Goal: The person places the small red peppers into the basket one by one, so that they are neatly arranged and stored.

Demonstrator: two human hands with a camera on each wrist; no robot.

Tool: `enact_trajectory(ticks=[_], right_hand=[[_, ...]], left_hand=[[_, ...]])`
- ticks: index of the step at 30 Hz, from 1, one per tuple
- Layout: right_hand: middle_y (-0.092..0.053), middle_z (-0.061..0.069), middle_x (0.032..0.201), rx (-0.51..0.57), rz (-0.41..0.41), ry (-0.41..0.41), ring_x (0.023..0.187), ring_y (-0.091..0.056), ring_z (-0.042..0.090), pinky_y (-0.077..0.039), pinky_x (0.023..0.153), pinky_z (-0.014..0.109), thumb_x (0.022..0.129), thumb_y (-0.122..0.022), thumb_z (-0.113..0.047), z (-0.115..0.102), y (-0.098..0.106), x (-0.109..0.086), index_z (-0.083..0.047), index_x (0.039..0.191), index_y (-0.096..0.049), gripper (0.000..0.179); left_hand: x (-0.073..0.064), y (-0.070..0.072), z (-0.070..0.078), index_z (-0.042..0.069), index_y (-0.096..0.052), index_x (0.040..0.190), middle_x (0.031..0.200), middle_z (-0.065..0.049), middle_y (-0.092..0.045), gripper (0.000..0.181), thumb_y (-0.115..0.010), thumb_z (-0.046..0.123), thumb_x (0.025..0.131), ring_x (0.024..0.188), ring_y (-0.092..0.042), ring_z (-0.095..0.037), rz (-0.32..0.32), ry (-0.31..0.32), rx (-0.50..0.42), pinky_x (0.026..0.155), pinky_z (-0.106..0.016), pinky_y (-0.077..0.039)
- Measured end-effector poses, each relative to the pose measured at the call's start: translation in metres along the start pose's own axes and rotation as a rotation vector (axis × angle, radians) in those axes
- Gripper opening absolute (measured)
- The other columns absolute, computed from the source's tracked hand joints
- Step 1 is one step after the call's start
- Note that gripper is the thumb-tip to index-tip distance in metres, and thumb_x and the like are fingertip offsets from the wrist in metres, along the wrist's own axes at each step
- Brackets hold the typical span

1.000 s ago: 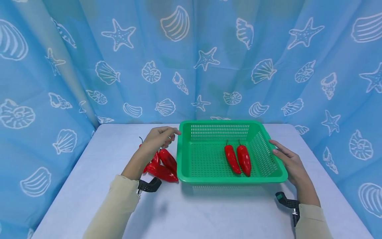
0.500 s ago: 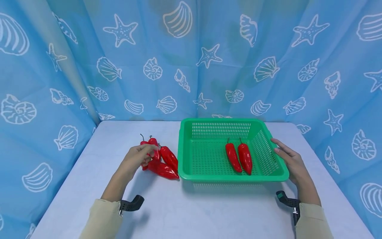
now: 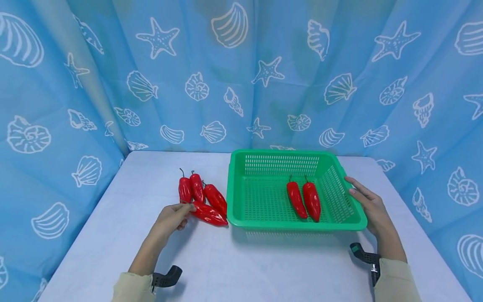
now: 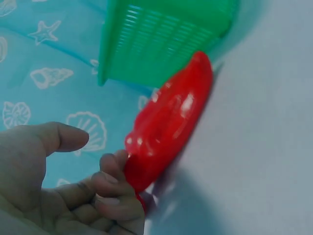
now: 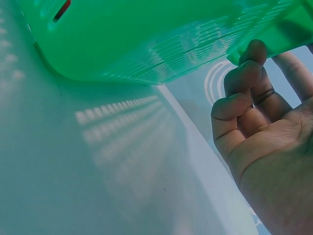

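My left hand (image 3: 172,218) is at the stem end of the nearest red chili pepper (image 3: 209,214), which lies on the table with its tip by the basket. In the left wrist view that pepper (image 4: 171,122) touches or nearly touches the fingertips, while the thumb stays apart from them. Behind it lie several more red peppers (image 3: 216,198) in a loose cluster. The green plastic basket (image 3: 294,226) holds two red peppers (image 3: 311,201) side by side. My right hand (image 3: 371,207) holds the basket's right rim; from below, its curled fingers (image 5: 242,78) show against the rim.
The white table (image 3: 283,268) runs back to a blue curtain (image 3: 226,75) printed with shells and starfish, which encloses the back and both sides. A black wrist-camera mount (image 3: 167,277) sticks out from the left wrist, another from the right (image 3: 364,253).
My left hand came away from above the basket's left rim, moved left and toward me, and lowered to the nearest pepper. My right hand stays at the basket's right rim.
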State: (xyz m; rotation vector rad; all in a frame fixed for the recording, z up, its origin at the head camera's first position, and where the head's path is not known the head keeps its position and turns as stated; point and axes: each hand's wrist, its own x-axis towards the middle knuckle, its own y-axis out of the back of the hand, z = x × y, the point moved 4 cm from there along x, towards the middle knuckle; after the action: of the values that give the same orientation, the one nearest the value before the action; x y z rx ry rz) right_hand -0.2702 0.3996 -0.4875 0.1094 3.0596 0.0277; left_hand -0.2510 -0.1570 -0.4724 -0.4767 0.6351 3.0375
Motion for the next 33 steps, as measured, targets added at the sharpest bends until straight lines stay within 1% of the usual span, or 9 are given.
enact_trajectory(ticks=[5,7,9,16,21,24,28,31,33], right_hand=[[-0.055,-0.013,0.124,0.01,0.004,-0.006,0.095,-0.069,0.006,-0.058,0.075,0.032,0.099,-0.064,-0.033,0.0,-0.001,0.0,-0.031,0.15,-0.047,0.054],[-0.055,-0.014,0.123,0.014,-0.001,-0.003,0.095,-0.069,0.006,-0.058,0.075,0.032,0.099,-0.064,-0.033,-0.001,-0.001,0.0,-0.031,0.15,-0.047,0.054],[-0.056,-0.014,0.123,0.018,-0.007,0.003,0.095,-0.069,0.007,-0.058,0.075,0.032,0.099,-0.064,-0.032,-0.001,-0.001,0.0,-0.03,0.15,-0.047,0.054],[-0.053,-0.012,0.128,0.013,-0.002,-0.003,0.095,-0.068,0.006,-0.058,0.075,0.031,0.099,-0.064,-0.033,0.0,0.001,-0.001,-0.032,0.151,-0.046,0.055],[-0.054,-0.014,0.126,0.019,-0.003,0.012,0.096,-0.069,0.006,-0.058,0.075,0.031,0.099,-0.064,-0.032,0.001,0.002,-0.001,-0.031,0.15,-0.046,0.054],[-0.056,-0.015,0.124,0.021,-0.002,0.019,0.095,-0.069,0.006,-0.058,0.074,0.031,0.099,-0.064,-0.032,0.001,0.001,-0.001,-0.03,0.15,-0.047,0.054],[-0.057,-0.015,0.123,0.026,-0.005,0.021,0.095,-0.069,0.007,-0.058,0.075,0.032,0.099,-0.064,-0.032,0.001,0.001,-0.001,-0.03,0.15,-0.047,0.054],[-0.055,-0.014,0.127,0.019,-0.007,0.022,0.096,-0.069,0.006,-0.058,0.075,0.032,0.099,-0.064,-0.032,0.002,0.0,-0.001,-0.03,0.15,-0.047,0.054],[-0.054,-0.014,0.128,0.014,-0.007,0.023,0.096,-0.069,0.006,-0.058,0.075,0.031,0.099,-0.063,-0.032,0.002,0.0,-0.001,-0.03,0.15,-0.047,0.054]], left_hand=[[0.002,-0.003,-0.011,0.003,-0.065,0.086,0.069,-0.01,-0.058,0.039,-0.06,0.04,0.095,0.061,-0.052,-0.02,0.022,0.044,0.124,0.058,-0.028,-0.043],[0.002,-0.005,-0.014,0.003,-0.066,0.087,0.068,-0.009,-0.058,0.039,-0.06,0.041,0.094,0.061,-0.052,-0.02,0.026,0.055,0.156,0.057,-0.028,-0.043],[0.002,-0.006,-0.015,0.004,-0.066,0.088,0.068,-0.009,-0.058,0.04,-0.059,0.042,0.094,0.06,-0.053,-0.02,0.029,0.062,0.171,0.057,-0.028,-0.043],[0.003,-0.008,-0.015,0.003,-0.063,0.088,0.066,-0.008,-0.056,0.042,-0.061,0.044,0.094,0.057,-0.052,-0.02,0.048,0.065,0.151,0.054,-0.027,-0.042],[0.009,-0.01,-0.015,0.002,-0.063,0.094,0.066,-0.009,-0.056,0.043,-0.063,0.044,0.093,0.052,-0.05,-0.018,0.073,0.084,0.139,0.051,-0.026,-0.042],[0.012,-0.012,-0.015,0.001,-0.062,0.098,0.07,-0.009,-0.057,0.043,-0.065,0.044,0.092,0.054,-0.049,-0.018,0.088,0.086,0.129,0.051,-0.026,-0.041],[0.015,-0.013,-0.014,0.003,-0.06,0.097,0.074,-0.009,-0.057,0.042,-0.07,0.044,0.089,0.059,-0.049,-0.018,0.113,0.087,0.144,0.052,-0.026,-0.041],[0.016,-0.011,-0.014,0.004,-0.061,0.097,0.075,-0.009,-0.058,0.042,-0.073,0.043,0.087,0.058,-0.049,-0.018,0.133,0.105,0.138,0.051,-0.026,-0.041],[0.016,-0.01,-0.015,0.004,-0.061,0.096,0.076,-0.009,-0.058,0.042,-0.073,0.043,0.087,0.056,-0.049,-0.018,0.133,0.12,0.121,0.051,-0.025,-0.042]])
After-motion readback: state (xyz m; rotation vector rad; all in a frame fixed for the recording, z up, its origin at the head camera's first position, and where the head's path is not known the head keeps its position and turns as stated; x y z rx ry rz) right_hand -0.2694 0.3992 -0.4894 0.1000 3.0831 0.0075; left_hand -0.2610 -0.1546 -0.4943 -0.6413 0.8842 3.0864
